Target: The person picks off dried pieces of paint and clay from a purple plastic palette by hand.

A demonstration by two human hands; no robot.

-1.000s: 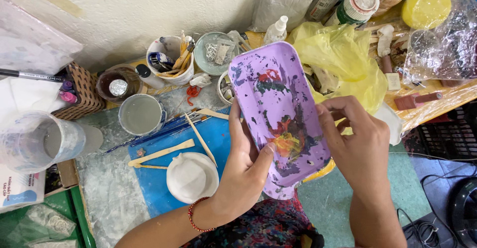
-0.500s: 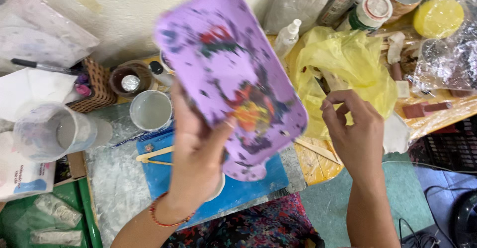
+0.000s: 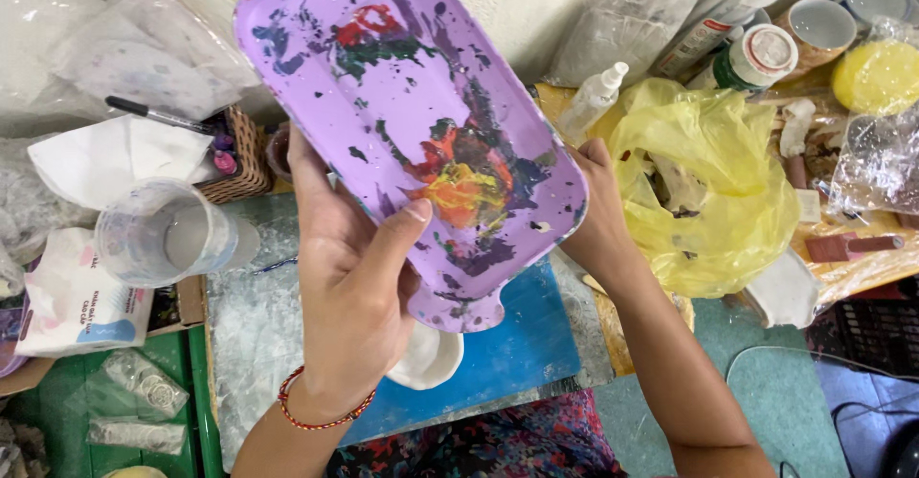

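Far left there's a clear plastic measuring cup (image 3: pixel 165 232) next to a small wicker basket (image 3: pixel 239 162) and a black marker (image 3: pixel 158 114) lying on plastic bags. The left hand (image 3: pixel 349 277) grips the purple paint-stained tray (image 3: pixel 412 124) from underneath, thumb pressed on its face near the orange blob. The tray is held up off the blue mat (image 3: pixel 507 344), tilted toward the camera, between both hands. I'd say keeping the thumb off any wet paint and supporting both long edges is the way to hold it steady. The right hand (image 3: pixel 598 220) is closed on the tray's right edge, fingers hidden behind it. Right of that sit a yellow plastic bag (image 3: pixel 718 181) and a small spray bottle (image 3: pixel 593 100).
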